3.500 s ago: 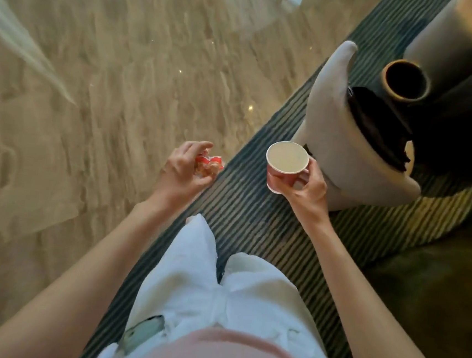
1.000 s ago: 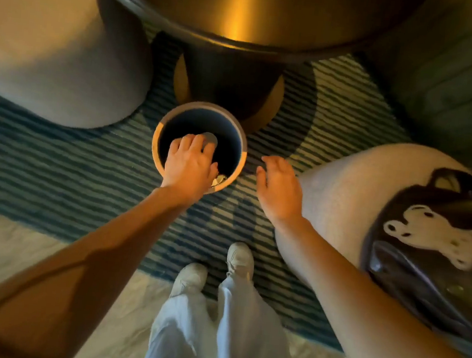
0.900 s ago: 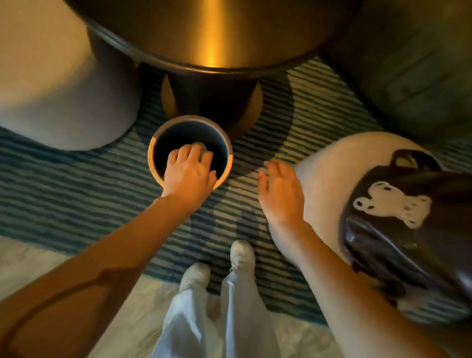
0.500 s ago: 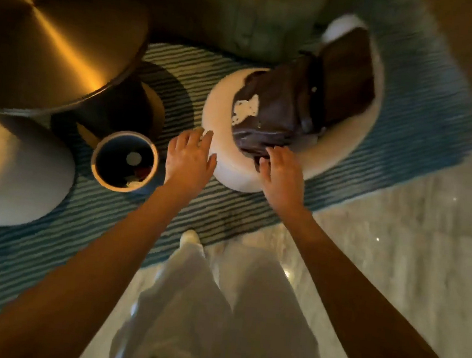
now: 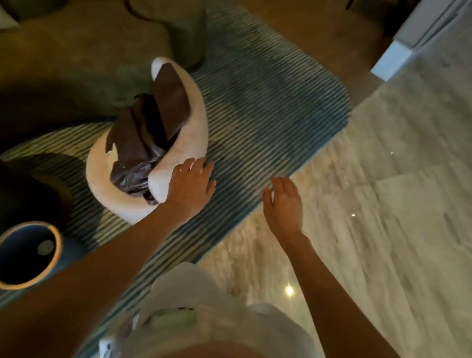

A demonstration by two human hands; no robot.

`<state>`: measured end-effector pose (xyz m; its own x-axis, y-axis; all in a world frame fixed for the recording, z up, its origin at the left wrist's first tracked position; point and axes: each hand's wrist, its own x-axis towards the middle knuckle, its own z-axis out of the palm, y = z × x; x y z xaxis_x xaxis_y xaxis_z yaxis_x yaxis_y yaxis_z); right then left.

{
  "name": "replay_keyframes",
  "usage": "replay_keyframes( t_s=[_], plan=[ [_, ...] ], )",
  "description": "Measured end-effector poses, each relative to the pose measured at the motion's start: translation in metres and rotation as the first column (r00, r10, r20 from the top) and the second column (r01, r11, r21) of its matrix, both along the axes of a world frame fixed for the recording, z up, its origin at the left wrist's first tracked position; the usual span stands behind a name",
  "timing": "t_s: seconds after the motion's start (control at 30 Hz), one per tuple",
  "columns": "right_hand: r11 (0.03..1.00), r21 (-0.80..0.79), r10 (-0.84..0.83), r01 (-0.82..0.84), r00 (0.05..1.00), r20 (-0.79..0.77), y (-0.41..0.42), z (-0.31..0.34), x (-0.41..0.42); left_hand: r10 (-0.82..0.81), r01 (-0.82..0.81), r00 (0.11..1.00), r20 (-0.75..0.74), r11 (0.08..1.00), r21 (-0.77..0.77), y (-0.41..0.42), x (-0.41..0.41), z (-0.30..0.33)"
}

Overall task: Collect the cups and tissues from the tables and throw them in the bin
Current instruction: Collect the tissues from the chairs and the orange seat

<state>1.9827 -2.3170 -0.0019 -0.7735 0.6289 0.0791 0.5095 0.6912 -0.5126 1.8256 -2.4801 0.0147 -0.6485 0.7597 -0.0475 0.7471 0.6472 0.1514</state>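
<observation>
Your left hand [image 5: 191,186] is hanging palm down with the fingers spread and loose, carrying nothing, just over the near edge of the white pouffe [image 5: 194,123]. Your right hand [image 5: 284,206] is doing the same beside it: fingers apart, empty, floating above the line where the striped rug [image 5: 265,101] is meeting the marble floor [image 5: 412,224]. The two hands are sitting well apart from each other.

Down at your lower left the round bin [image 5: 24,255] is standing upright on the rug, its gold rim catching the light. Inside it a pale disc [image 5: 45,247] is showing against the dark; it looks like a cup, but the blur is making that hard to confirm, and no tissues are making themselves out in there.

A dark brown bag [image 5: 143,138] is slumping on the pouffe, touching its raised back. Green upholstered seating [image 5: 91,49] is filling the upper left. Your white trousers [image 5: 216,315] are showing at the bottom.
</observation>
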Motion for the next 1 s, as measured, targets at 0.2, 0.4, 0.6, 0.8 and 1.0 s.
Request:
replay_keyframes(
  t_s=[0.2, 0.4, 0.6, 0.8, 1.0],
  plan=[
    [0.999, 0.033, 0.011, -0.013, 0.999, 0.042, 0.105, 0.009, -0.024, -0.072, 0.073, 0.997, -0.004, 0.996, 0.042, 0.115, -0.033, 0.005],
    [0.996, 0.089, 0.025, -0.030, 0.998, 0.063, 0.226, 0.022, -0.123, -0.092, 0.092, 0.996, -0.003, 0.988, 0.126, 0.248, -0.130, 0.010],
    [0.995, 0.103, 0.006, -0.012, 0.998, 0.058, 0.345, 0.054, -0.239, -0.121, 0.121, 0.993, -0.007, 0.988, 0.092, 0.374, -0.239, 0.042],
    [0.990, 0.130, -0.064, 0.061, 0.998, 0.015, 0.460, 0.076, -0.330, -0.136, 0.135, 0.991, 0.005, 0.990, 0.040, 0.488, -0.341, 0.054],
    [0.994, 0.109, -0.014, 0.014, 1.000, 0.002, 0.596, 0.071, -0.437, -0.092, 0.092, 0.996, -0.010, 0.995, 0.032, 0.618, -0.443, 0.053]
  ],
)
